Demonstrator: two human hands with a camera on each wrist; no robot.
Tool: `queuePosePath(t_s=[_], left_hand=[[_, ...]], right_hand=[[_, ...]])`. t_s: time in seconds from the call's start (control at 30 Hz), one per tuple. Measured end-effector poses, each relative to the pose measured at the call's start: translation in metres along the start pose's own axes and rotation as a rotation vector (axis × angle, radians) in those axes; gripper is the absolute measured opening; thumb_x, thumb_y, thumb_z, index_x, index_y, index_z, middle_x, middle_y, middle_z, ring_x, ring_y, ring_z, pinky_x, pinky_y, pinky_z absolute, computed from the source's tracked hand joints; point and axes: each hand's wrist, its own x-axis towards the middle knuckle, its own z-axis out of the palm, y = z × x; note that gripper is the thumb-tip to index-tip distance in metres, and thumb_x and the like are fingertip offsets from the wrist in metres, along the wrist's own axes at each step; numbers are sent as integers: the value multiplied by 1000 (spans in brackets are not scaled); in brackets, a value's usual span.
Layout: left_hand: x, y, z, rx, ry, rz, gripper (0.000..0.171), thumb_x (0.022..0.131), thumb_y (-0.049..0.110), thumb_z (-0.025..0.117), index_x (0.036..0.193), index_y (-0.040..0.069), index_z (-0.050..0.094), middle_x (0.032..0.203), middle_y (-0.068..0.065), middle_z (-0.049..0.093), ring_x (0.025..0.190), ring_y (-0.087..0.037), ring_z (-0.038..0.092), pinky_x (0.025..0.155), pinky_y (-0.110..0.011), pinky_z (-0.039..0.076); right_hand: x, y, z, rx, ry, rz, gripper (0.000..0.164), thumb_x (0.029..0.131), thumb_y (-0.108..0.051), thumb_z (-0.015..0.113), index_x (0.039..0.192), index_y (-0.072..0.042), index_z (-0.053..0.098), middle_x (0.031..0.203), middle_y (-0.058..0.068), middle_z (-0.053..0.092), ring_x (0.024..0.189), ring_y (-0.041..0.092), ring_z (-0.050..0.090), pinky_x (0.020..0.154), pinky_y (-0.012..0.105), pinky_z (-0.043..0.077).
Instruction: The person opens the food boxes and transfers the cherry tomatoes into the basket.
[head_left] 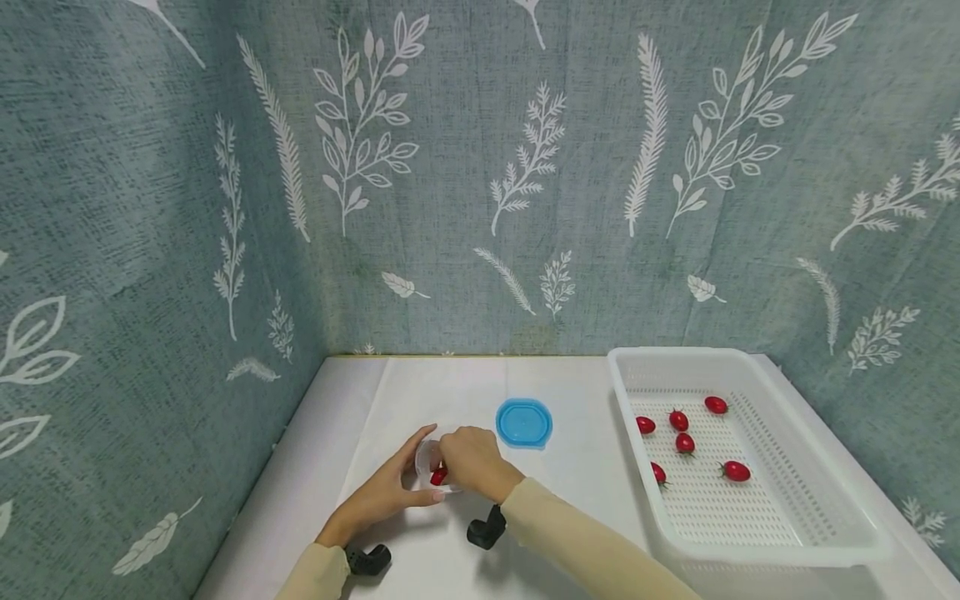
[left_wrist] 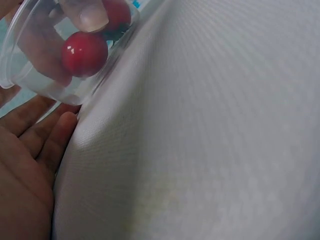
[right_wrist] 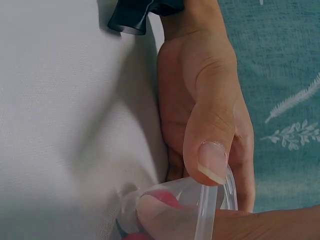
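Observation:
A clear plastic tub [head_left: 422, 463] is tipped on its side on the white table, its mouth toward the left. My left hand [head_left: 384, 495] holds it at the rim, with the thumb [right_wrist: 212, 157] on the near edge and the fingers behind. The right hand [head_left: 476, 460] bends down over the tub and has its thumb [left_wrist: 92, 19] and fingers inside, pinching a red cherry tomato [left_wrist: 119, 12] there. Beside that one, a second cherry tomato [left_wrist: 85, 54] shows through the tub's wall. The right fingertips are partly hidden.
Behind the tub and a bit right lies a blue lid [head_left: 524, 422], flat on the table [head_left: 585, 492]. A white perforated basket [head_left: 817, 517] with several cherry tomatoes [head_left: 736, 472] stands on the right. Patterned blue-green cloth [head_left: 465, 167] hangs at the back and left.

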Motion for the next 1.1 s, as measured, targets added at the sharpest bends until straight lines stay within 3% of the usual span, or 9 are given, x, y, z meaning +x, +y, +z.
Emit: queuePosePath(t_s=[0.67, 0.97, 1.1], left_hand=[[-1, 2, 2, 6, 7, 4, 108, 85, 27, 87, 166, 29, 15, 171, -10, 14, 155, -32, 18, 122, -63, 9], [0, 2, 2, 12, 22, 0, 107, 85, 29, 87, 165, 33, 17, 169, -9, 19, 154, -31, 22, 122, -64, 9], [0, 2, 3, 19, 23, -9, 106, 85, 30, 87, 165, 34, 18, 170, -9, 18, 155, -32, 20, 121, -66, 8]], right_hand=[[1, 6, 4, 35, 28, -19, 14, 80, -32, 91, 80, -26, 78, 64, -15, 60, 61, 5, 51, 51, 23, 43], [-1, 16, 6, 175, 32, -27, 22, 81, -31, 90, 100, -24, 82, 77, -16, 68, 68, 1, 53, 57, 19, 45], [-4, 25, 7, 308, 34, -63, 24, 83, -27, 88, 104, -19, 81, 85, -14, 71, 74, 0, 57, 62, 18, 46]])
